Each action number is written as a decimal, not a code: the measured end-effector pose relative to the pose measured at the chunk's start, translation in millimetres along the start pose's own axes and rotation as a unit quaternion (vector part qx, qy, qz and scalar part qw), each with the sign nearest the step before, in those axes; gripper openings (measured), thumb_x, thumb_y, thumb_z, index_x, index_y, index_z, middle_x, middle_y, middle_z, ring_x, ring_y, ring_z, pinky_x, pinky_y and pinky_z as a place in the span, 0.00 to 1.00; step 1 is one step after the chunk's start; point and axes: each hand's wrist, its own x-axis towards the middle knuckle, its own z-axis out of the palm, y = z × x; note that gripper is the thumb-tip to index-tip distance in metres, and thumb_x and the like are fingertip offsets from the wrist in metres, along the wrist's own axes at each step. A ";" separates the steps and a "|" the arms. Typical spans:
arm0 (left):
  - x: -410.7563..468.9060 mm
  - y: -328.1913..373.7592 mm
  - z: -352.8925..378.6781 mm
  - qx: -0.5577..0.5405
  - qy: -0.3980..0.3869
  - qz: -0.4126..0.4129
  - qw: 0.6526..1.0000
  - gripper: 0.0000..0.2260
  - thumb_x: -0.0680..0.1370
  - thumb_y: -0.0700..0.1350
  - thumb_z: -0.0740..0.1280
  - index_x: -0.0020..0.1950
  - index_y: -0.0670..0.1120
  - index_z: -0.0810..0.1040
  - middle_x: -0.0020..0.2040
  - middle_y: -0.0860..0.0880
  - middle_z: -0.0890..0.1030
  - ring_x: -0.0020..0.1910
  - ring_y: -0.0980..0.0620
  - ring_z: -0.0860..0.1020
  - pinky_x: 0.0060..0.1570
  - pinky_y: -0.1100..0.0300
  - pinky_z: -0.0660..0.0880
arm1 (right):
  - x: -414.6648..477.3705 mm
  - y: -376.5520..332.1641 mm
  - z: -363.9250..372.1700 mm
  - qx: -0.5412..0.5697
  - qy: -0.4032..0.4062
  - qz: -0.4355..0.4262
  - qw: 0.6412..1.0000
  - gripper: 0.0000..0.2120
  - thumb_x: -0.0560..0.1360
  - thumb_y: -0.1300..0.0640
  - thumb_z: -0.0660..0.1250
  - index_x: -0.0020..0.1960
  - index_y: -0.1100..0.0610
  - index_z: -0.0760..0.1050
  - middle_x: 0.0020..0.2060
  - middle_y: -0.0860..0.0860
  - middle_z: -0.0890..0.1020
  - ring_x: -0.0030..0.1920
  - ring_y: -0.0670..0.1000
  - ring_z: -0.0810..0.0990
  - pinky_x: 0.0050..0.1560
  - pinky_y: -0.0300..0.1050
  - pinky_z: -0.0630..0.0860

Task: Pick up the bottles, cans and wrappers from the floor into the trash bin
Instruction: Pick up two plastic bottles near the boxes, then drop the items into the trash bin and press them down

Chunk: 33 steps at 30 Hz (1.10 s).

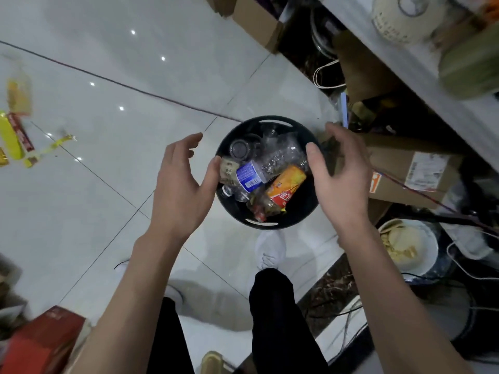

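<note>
The round black plastic trash bin (pixel 299 211) stands on the glossy white tiled floor (pixel 113 71), near the middle of the view. Inside it lie a clear plastic bottle with a blue label (pixel 249 176), a crumpled clear plastic bottle (pixel 280 155) and an orange snack packet (pixel 286 186), heaped together.

At the bin's 9 o'clock, the left hand (pixel 178 184) hangs with fingers spread and loosely bent, holding nothing; its thumb overlaps the rim. At 3 o'clock, the right hand (pixel 337 179) mirrors it, fingers relaxed and apart, thumb over the rim. Whether either thumb touches the bin cannot be told.

At 6 o'clock, just beside the bin, is a white lace-up shoe (pixel 270 249). At 3 o'clock, past the right hand, sits a brown cardboard box with a printed label (pixel 415 171). Well apart towards 9 o'clock, yellow foil wrappers (pixel 10 139) and a red-and-white wrapper (pixel 21 133) lie on the floor. At 7 o'clock, far off, is a red carton (pixel 43 344).
</note>
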 end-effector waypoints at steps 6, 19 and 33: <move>-3.2 19.4 -36.5 -0.016 0.022 0.019 0.999 0.21 0.81 0.52 0.66 0.73 0.51 0.69 0.69 0.54 0.72 0.63 0.58 0.73 0.57 0.66 0.67 | 5.6 -48.1 -3.3 0.025 0.029 -0.044 0.998 0.23 0.79 0.46 0.69 0.67 0.60 0.78 0.61 0.48 0.78 0.65 0.52 0.78 0.64 0.57 0.77; -34.8 3.1 -214.7 -0.045 0.107 0.043 0.992 0.21 0.81 0.50 0.66 0.74 0.51 0.68 0.70 0.56 0.71 0.65 0.59 0.73 0.60 0.66 0.67 | -35.8 -234.6 40.7 0.038 0.006 -0.131 0.991 0.20 0.80 0.49 0.69 0.68 0.58 0.77 0.62 0.50 0.79 0.64 0.52 0.78 0.66 0.49 0.73; -97.8 -186.4 -465.5 -0.057 0.251 -0.066 0.964 0.20 0.81 0.51 0.66 0.73 0.52 0.70 0.65 0.57 0.71 0.62 0.60 0.72 0.60 0.62 0.69 | -157.9 -441.8 242.7 0.073 -0.143 -0.209 0.965 0.21 0.79 0.46 0.68 0.69 0.52 0.75 0.62 0.47 0.78 0.64 0.49 0.77 0.67 0.57 0.73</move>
